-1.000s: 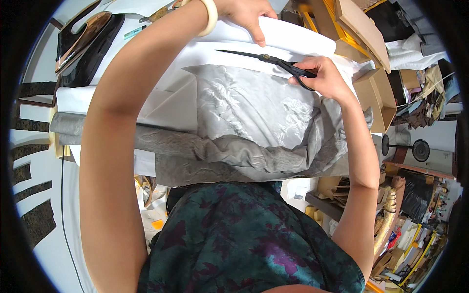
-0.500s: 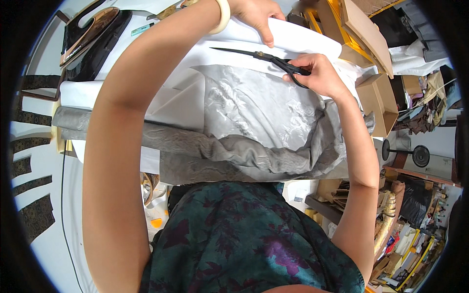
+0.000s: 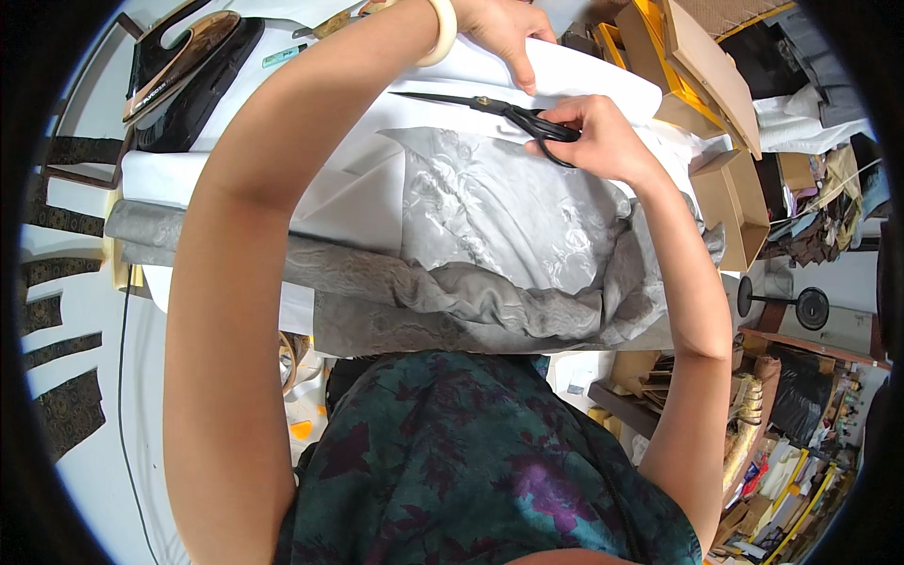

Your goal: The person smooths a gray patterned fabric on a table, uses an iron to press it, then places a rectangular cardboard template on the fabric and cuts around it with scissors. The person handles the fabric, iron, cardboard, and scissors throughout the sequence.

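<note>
Black-handled scissors (image 3: 481, 102) are in my right hand (image 3: 607, 141), its fingers through and around the handles. Their long dark blades point left and lie almost together, over white material (image 3: 377, 111). My left hand (image 3: 501, 36), with a cream bangle (image 3: 444, 33) on the wrist, rests on a rolled white sheet (image 3: 593, 77) at the far side. Its thumb is spread from the fingers, and part of the hand is cut off by the upper edge. Below the scissors lies shiny grey patterned fabric (image 3: 499, 202), bunched into thick folds (image 3: 490, 292) along the near side.
A black iron (image 3: 193, 85) stands at the far left, near a small teal-labelled object (image 3: 282, 56). Open cardboard boxes (image 3: 730, 202) crowd the right side. Dark patterned fabric strips (image 3: 71, 414) lie at the left. A black round-ended stand (image 3: 810, 308) is at the right.
My right hand and the scissors have moved a little to the left. The left hand stays on the white roll. The rest of the view has shifted slightly right.
</note>
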`<action>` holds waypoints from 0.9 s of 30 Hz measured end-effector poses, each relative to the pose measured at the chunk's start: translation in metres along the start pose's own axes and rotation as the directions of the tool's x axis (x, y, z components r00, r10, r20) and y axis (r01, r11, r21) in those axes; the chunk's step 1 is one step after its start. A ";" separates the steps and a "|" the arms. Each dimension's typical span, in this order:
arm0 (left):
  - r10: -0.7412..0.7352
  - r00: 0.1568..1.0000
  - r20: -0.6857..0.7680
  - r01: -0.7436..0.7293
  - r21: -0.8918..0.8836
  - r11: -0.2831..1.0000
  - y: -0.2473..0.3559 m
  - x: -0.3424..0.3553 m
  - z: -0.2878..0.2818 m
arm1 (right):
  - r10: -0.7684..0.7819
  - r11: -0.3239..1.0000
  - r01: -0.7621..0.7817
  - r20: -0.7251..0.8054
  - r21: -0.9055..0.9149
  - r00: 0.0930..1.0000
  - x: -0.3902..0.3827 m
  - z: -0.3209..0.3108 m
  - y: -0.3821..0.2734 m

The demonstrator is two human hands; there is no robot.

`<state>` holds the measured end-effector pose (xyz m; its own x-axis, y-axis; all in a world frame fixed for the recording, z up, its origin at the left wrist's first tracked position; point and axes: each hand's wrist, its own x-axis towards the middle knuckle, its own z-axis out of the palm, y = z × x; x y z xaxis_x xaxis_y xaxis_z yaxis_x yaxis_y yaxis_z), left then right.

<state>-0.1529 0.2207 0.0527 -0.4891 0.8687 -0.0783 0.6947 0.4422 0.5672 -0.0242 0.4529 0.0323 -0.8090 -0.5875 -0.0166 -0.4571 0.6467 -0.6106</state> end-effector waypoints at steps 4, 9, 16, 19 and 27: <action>0.010 1.000 0.014 -0.010 -0.056 0.998 -0.002 0.000 -0.001 | 0.046 0.997 -0.044 0.033 -0.067 0.998 0.011 0.006 -0.019; 0.053 0.999 0.001 -0.053 -0.041 0.998 0.002 -0.004 0.001 | -0.004 0.994 0.007 0.027 -0.106 1.000 0.016 0.007 -0.020; -0.109 0.994 -0.001 0.107 -0.193 0.975 -0.002 -0.007 0.005 | 0.031 0.997 -0.027 0.050 -0.078 0.998 0.029 0.021 -0.027; -0.099 0.995 0.004 0.098 -0.207 0.973 -0.004 -0.004 0.004 | -0.035 0.997 0.038 0.036 -0.063 0.999 0.031 0.025 -0.028; -0.097 0.945 -0.311 0.054 -0.145 0.988 0.000 -0.056 -0.025 | -0.203 0.967 0.163 -0.202 -0.197 0.958 -0.043 0.003 -0.021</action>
<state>-0.1385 0.1665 0.0773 -0.6941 0.7088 0.1257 0.5834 0.4515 0.6751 0.0217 0.4631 0.0439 -0.7572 -0.5960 0.2673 -0.6465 0.6254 -0.4369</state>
